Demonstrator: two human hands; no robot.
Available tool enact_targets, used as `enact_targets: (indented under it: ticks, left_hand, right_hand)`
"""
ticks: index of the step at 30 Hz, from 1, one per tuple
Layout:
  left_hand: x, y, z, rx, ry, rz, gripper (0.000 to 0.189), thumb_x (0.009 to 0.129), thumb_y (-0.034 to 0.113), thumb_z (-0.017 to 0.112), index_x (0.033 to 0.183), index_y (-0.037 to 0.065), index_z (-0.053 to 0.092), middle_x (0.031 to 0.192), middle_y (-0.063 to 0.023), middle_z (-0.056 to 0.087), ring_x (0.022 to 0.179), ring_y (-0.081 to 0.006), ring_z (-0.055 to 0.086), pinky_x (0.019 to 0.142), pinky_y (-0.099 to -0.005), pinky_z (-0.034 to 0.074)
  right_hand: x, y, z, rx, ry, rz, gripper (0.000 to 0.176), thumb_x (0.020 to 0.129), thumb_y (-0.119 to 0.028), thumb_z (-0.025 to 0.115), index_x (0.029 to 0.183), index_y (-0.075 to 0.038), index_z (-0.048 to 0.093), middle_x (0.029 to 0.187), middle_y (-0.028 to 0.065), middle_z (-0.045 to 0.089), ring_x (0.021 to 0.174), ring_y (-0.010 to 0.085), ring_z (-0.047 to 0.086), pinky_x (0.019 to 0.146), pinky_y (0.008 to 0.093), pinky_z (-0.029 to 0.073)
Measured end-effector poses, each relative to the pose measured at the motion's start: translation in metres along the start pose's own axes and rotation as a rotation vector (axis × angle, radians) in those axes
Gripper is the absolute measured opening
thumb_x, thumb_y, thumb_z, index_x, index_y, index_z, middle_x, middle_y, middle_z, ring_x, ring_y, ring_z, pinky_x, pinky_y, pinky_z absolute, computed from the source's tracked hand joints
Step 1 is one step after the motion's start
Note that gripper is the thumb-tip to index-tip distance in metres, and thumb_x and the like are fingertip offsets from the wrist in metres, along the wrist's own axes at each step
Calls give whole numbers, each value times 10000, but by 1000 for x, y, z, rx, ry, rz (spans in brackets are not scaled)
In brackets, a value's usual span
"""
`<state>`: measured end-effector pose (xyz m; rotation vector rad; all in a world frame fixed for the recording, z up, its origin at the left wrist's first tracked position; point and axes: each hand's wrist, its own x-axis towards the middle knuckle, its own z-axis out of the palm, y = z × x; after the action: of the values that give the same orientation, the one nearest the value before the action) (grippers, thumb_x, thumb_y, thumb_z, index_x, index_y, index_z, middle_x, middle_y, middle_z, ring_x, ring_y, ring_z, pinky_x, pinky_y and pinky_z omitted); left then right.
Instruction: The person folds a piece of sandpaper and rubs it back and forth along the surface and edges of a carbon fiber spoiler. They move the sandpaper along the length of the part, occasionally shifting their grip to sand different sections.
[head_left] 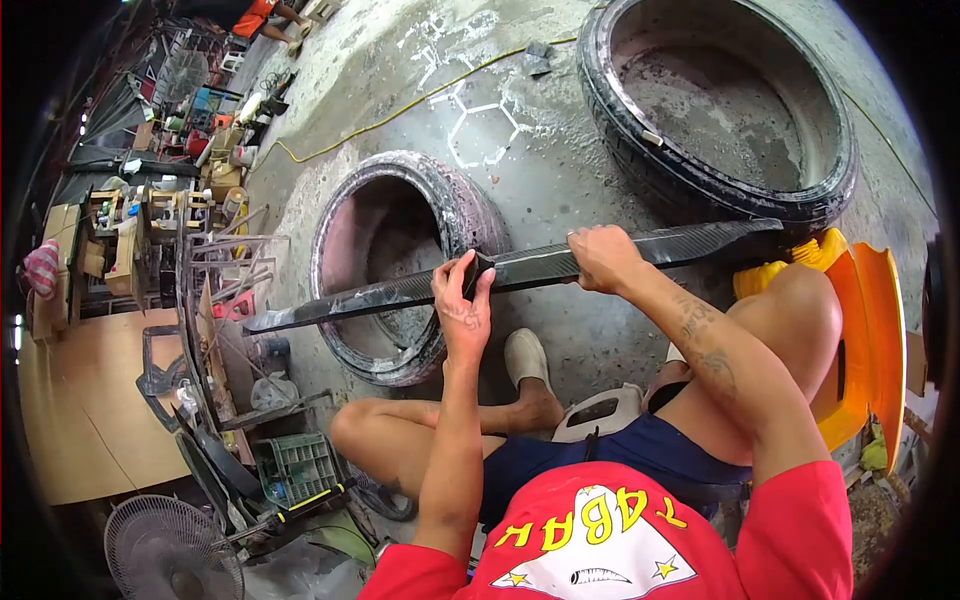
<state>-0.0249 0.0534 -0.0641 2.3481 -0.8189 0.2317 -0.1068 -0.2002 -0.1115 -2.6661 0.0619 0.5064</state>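
Note:
A long, narrow black strip with a carbon-fibre weave [535,266] lies slantwise in front of me, across the rim of an upturned tyre [478,205] and towards a larger tyre [690,185]. My right hand [603,260] is closed around the strip right of its middle. My left hand [463,305] has thumb and fingers pinching a small black block-like piece [479,272] against the strip's near edge. Whether that piece is separate from the strip is hard to make out.
An orange plastic chair [878,310] stands at my right. On the left are a wooden board [95,420], a fan [170,550], a green crate [300,468] and cluttered shelves. A yellow cord [400,113] crosses the concrete floor. Another person's legs [278,30] show far back.

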Motion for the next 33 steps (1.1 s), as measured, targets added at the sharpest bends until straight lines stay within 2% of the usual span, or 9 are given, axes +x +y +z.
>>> enact_targets:
  ticks: [2, 5, 8, 11, 16, 20, 26, 30, 33]
  left_hand:
    - [-5, 2, -4, -69, 35, -51, 464, 954, 227, 825, 1325, -11, 680, 1188, -203, 644, 1114, -361, 637, 988, -443, 525]
    - [-13, 3, -2, -85, 30, -124, 461, 955, 208, 824, 1327, -15, 666, 1208, -198, 640, 1135, -370, 623, 1011, -454, 506]
    - [-20, 14, 13, -41, 93, -47, 415, 938, 150, 824, 1290, -10, 673, 1211, -187, 651, 1161, -365, 617, 1023, -446, 499]
    - [-22, 35, 31, 3, -47, 63, 396, 908, 123, 825, 1256, -4, 685, 1159, -181, 657, 1079, -377, 610, 983, -471, 481]
    - [-19, -2, 15, 154, 37, -110, 303, 934, 155, 797, 1163, -12, 690, 1093, -175, 632, 1016, -371, 595, 955, -478, 474]
    - [-24, 43, 48, 51, -42, 20, 335, 873, 97, 846, 1147, -6, 685, 1088, -184, 616, 1016, -386, 578, 929, -472, 461]
    - [-22, 2, 27, 121, 59, -41, 283, 899, 85, 814, 1136, -3, 685, 1099, -176, 621, 1040, -361, 591, 943, -450, 479]
    - [-11, 54, 58, -39, -130, 77, 353, 846, 59, 850, 1149, -4, 682, 1135, -175, 630, 1072, -372, 589, 954, -452, 477]
    - [-10, 16, 31, 17, -113, 83, 353, 844, 60, 850, 1155, -6, 697, 1143, -183, 642, 1075, -378, 600, 962, -463, 499]
  right_hand:
    - [-8, 3, 12, 1, 347, -110, 403, 784, -190, 821, 1097, -11, 640, 1017, 161, 731, 985, 340, 738, 844, 448, 581]
    - [-8, 3, 16, -35, 391, -138, 401, 748, -127, 796, 1098, -15, 636, 993, 142, 706, 956, 328, 720, 839, 438, 569]
    - [-6, 3, 16, -32, 387, -137, 381, 769, -134, 790, 1106, -16, 658, 998, 133, 724, 969, 313, 735, 840, 422, 579]
    - [-3, 4, 19, -28, 389, -141, 362, 776, -134, 782, 1095, -17, 656, 997, 135, 722, 972, 319, 733, 842, 430, 577]
    - [-4, 5, 16, -8, 377, -140, 344, 782, -125, 772, 1087, -19, 652, 992, 141, 721, 981, 325, 731, 836, 439, 569]
    - [-1, 5, 23, 4, 398, -126, 332, 773, -119, 776, 1064, -23, 649, 988, 147, 722, 981, 331, 732, 839, 444, 569]
    - [-2, 4, 14, 9, 347, -131, 338, 770, -106, 758, 1071, -1, 648, 996, 160, 733, 966, 346, 737, 867, 455, 574]
    - [1, 7, 20, -35, 411, -141, 319, 780, -112, 745, 1063, 0, 649, 1007, 169, 739, 962, 351, 738, 859, 455, 580]
    - [-1, 8, 14, -14, 331, -128, 317, 792, -119, 736, 1073, 0, 650, 1026, 172, 742, 978, 352, 737, 857, 455, 580]
